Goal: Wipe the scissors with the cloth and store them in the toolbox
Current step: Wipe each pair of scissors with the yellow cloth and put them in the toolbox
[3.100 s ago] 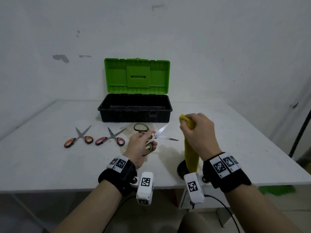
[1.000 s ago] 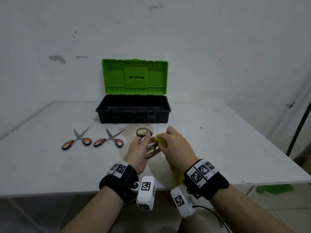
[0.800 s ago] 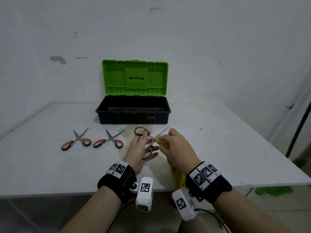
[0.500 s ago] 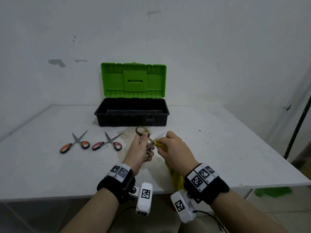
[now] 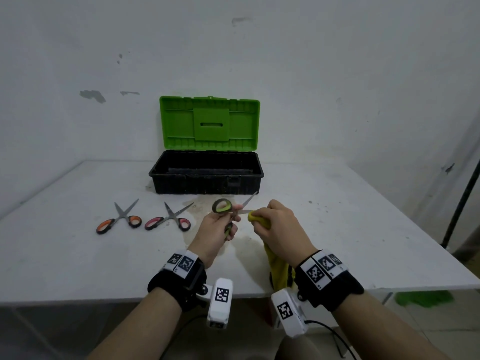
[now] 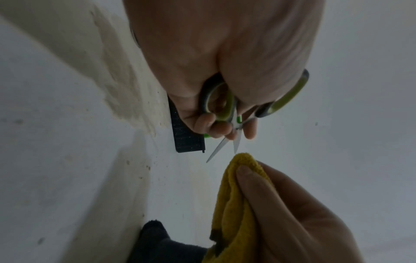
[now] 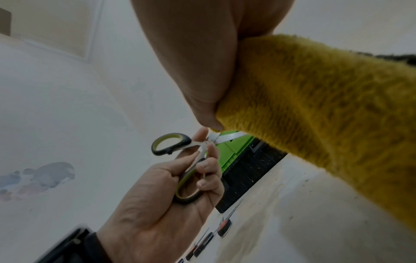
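Observation:
My left hand (image 5: 217, 231) grips the green-handled scissors (image 5: 222, 206) by their handles above the table, blades spread and pointing right. In the left wrist view the scissors (image 6: 219, 105) sit in my curled fingers, and one blade tip reaches the yellow cloth (image 6: 234, 199). My right hand (image 5: 279, 229) pinches the yellow cloth (image 5: 255, 220) at that blade tip, and the rest of the cloth hangs below the table edge. In the right wrist view the cloth (image 7: 319, 106) fills the right side and the scissors (image 7: 178, 156) lie beyond it. The black toolbox (image 5: 206, 174) stands open behind, green lid up.
Two more pairs of scissors lie on the white table (image 5: 65, 250) to the left: an orange-handled pair (image 5: 119, 218) and a pink-handled pair (image 5: 168, 219). A stained patch marks the table in front of the toolbox. A black pole (image 5: 459, 201) stands at the far right.
My right hand brought the hanging cloth over to the scissors, wrapped it on the blades, then slid it out toward the blade tip. The left hand kept its hold on the handles.

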